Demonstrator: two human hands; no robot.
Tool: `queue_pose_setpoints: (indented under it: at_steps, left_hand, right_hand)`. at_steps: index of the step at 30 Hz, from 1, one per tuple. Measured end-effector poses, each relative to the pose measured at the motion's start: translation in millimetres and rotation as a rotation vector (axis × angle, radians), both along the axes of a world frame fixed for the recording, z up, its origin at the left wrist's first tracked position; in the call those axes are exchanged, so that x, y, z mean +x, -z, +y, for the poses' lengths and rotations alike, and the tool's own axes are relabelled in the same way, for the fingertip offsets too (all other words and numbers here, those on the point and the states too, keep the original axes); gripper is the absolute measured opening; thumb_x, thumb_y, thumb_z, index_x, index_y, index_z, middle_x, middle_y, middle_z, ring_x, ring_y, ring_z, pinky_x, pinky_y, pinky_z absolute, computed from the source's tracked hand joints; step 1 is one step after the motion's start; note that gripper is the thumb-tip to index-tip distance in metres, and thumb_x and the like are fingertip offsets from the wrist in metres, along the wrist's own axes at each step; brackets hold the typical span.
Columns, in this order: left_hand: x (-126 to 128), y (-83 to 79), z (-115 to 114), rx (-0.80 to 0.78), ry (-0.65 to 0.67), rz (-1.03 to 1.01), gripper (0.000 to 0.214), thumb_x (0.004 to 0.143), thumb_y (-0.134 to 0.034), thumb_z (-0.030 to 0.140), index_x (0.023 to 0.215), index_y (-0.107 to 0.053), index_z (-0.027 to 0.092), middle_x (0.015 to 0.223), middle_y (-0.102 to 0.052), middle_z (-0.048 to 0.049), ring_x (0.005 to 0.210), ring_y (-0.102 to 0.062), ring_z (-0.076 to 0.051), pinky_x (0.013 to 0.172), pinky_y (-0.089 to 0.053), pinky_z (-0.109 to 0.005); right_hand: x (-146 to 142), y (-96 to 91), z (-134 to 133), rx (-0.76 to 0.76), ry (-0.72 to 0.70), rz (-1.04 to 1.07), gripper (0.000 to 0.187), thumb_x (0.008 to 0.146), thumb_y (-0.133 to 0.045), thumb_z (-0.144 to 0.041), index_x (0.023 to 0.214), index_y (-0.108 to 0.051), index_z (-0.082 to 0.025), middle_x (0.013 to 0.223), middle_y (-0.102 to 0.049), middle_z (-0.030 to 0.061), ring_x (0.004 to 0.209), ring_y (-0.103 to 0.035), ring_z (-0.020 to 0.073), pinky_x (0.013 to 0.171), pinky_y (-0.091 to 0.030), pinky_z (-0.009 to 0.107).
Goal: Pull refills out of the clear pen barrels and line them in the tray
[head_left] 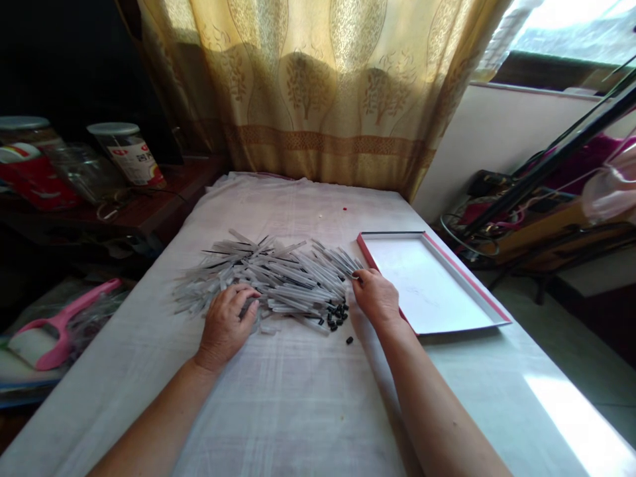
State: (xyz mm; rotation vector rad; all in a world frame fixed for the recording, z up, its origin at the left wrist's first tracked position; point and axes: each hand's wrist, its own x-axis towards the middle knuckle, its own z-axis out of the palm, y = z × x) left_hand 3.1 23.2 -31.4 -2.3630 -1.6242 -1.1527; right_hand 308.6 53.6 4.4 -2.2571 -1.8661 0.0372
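A wide heap of thin, translucent plastic tubes [293,273], some with dark rods in or among them, lies across the middle of the table. My left hand [229,315] rests at the heap's near left edge, fingers bent and thumb apart, with nothing clearly gripped. At the heap's right end, my right hand [373,291] is closed, fingertips pinched on the ends of several tubes. Small black caps [336,315] are gathered by the heap's near right edge. One loose black cap [350,340] lies closer to me.
A shallow white box lid [432,281] with red sides lies right of my right hand. White cloth [278,411] covers the table. Jars [130,156] stand on a dark cabinet at left, above a pink-handled object [62,324]. A patterned curtain [318,86] hangs behind.
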Motion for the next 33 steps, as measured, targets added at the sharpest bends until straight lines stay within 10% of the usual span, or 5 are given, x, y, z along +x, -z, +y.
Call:
queue_pose_setpoints:
  at_steps: [11, 16, 23, 33]
  left_hand:
    - [-0.8, -1.9, 0.1, 0.035, 0.002, -0.003, 0.016, 0.094, -0.05, 0.026, 0.095, -0.066, 0.021, 0.1, -0.068, -0.0063, 0.093, -0.066, -0.023, 0.084, -0.05, -0.035]
    - [-0.9, -1.6, -0.5, 0.059, 0.003, 0.022, 0.016, 0.094, -0.051, 0.025, 0.096, -0.066, 0.021, 0.1, -0.069, -0.0064, 0.094, -0.066, -0.022, 0.084, -0.05, -0.035]
    - [11.7, -12.9, -11.9, 0.218, 0.073, 0.145, 0.026, 0.095, -0.055, 0.022, 0.121, -0.057, 0.02, 0.116, -0.065, -0.01, 0.106, -0.063, -0.024, 0.091, -0.048, -0.037]
    - [8.1, -22.0, -21.4, 0.205, 0.127, 0.119, 0.018, 0.095, -0.056, 0.029, 0.109, -0.054, 0.017, 0.104, -0.065, -0.01, 0.098, -0.065, -0.023, 0.086, -0.052, -0.034]
  right_hand:
    - [3.5, -7.0, -6.0, -0.175, 0.031, -0.164, 0.021, 0.092, -0.05, -0.023, 0.103, -0.067, -0.016, 0.104, -0.072, 0.0164, 0.095, -0.069, 0.0302, 0.069, -0.048, 0.035]
    - [8.4, 0.0, -10.7, -0.015, -0.043, -0.118, 0.021, 0.092, -0.051, -0.019, 0.103, -0.067, -0.015, 0.097, -0.073, 0.0147, 0.09, -0.07, 0.0279, 0.071, -0.047, 0.033]
    - [-20.8, 9.1, -49.5, 0.519, -0.343, 0.552, 0.016, 0.091, -0.054, -0.025, 0.093, -0.069, -0.021, 0.089, -0.072, 0.0071, 0.082, -0.069, 0.0202, 0.075, -0.052, 0.03]
    - [-55.8, 17.9, -62.7, 0.358, -0.479, 1.006, 0.014, 0.086, -0.06, -0.024, 0.087, -0.074, -0.022, 0.083, -0.074, 0.0051, 0.077, -0.069, 0.0184, 0.073, -0.055, 0.03]
